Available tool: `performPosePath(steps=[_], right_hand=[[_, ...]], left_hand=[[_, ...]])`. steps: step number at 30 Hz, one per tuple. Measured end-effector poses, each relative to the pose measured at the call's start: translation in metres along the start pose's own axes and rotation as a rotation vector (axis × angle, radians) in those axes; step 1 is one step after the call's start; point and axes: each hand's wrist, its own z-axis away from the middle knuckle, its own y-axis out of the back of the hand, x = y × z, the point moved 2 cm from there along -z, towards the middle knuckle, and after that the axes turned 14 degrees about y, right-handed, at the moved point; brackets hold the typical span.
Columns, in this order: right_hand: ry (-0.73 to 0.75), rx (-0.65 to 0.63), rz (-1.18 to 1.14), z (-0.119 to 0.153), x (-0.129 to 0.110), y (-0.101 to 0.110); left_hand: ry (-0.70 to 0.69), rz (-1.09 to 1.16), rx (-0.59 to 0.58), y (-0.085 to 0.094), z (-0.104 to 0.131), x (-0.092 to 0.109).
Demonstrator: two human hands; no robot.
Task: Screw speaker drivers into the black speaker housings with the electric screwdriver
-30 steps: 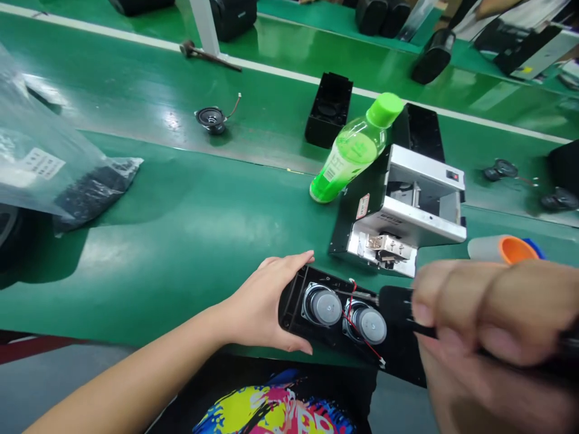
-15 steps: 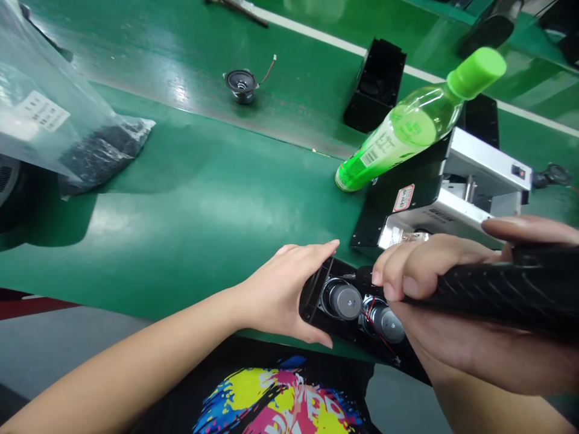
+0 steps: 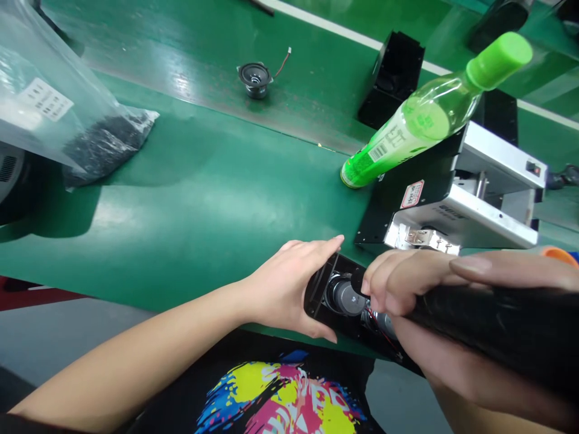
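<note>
My left hand (image 3: 289, 286) spans the left end of a black speaker box (image 3: 319, 290), thumb on the near side and fingers on the far side. Inside the box sit two speaker drivers, one with a round grey magnet (image 3: 350, 299) and a second one (image 3: 383, 324) partly covered, with red wires beside it. My right hand (image 3: 407, 277) is wrapped around a thick black electric screwdriver (image 3: 493, 337) held above the box. Its front end is over the drivers, near the far edge of the first. My fingers hide most of that tip.
Behind my right hand stands a black and silver screw feeder (image 3: 479, 208), with a green-capped bottle (image 3: 407, 135) beside it. A loose speaker (image 3: 256, 78) and another black box (image 3: 392, 78) lie farther back. A plastic bag of black parts (image 3: 106, 141) rests at left on the green table (image 3: 194, 211).
My right hand has moved the screwdriver leftward, and its front end now covers part of the first driver. My left hand keeps its hold on the box. The view has shifted slightly.
</note>
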Motion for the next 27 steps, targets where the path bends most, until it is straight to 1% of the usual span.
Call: performPosePath(steps=[2, 5, 6, 8, 9, 11, 12, 13, 17, 21, 23, 24, 27], right_hand=[[0.026, 0.034, -0.069, 0.002, -0.002, -0.004], [0.112, 0.035, -0.196, 0.004, -0.001, -0.003], [0.121, 0.024, -0.208, 0.005, 0.001, -0.001], [0.127, 0.003, -0.174, 0.006, 0.005, 0.004], [0.12, -0.037, -0.135, 0.006, 0.007, 0.006], [0.107, -0.166, -0.047, 0.005, 0.009, 0.008], [0.105, -0.211, -0.012, 0.004, 0.009, 0.009], [0.091, -0.225, 0.013, 0.003, 0.009, 0.009], [0.061, -0.168, 0.024, -0.001, 0.003, 0.007], [0.027, -0.265, 0.035, -0.005, 0.003, 0.009], [0.011, -0.285, 0.018, -0.004, 0.007, 0.01], [0.018, -0.264, -0.018, -0.003, 0.01, 0.01], [0.089, -0.08, -0.17, 0.001, 0.02, 0.013]], left_hand=[[-0.001, 0.0, 0.002, -0.001, 0.0, -0.001], [-0.007, 0.002, 0.007, -0.002, 0.0, -0.002], [-0.007, 0.004, 0.008, -0.003, 0.0, -0.003], [-0.004, 0.009, 0.012, -0.003, 0.0, -0.003], [-0.003, 0.01, 0.012, -0.003, -0.001, -0.003], [0.001, 0.015, 0.012, -0.003, -0.001, -0.003], [0.002, 0.017, 0.011, -0.003, -0.001, -0.003], [0.003, 0.021, 0.013, -0.003, -0.002, -0.003], [-0.003, 0.032, 0.022, -0.005, -0.003, -0.004], [-0.012, 0.049, 0.024, -0.007, -0.004, -0.006], [-0.01, 0.055, 0.021, -0.007, -0.005, -0.006], [-0.007, 0.053, 0.021, -0.007, -0.005, -0.006], [-0.002, 0.045, 0.021, -0.006, -0.004, -0.005]])
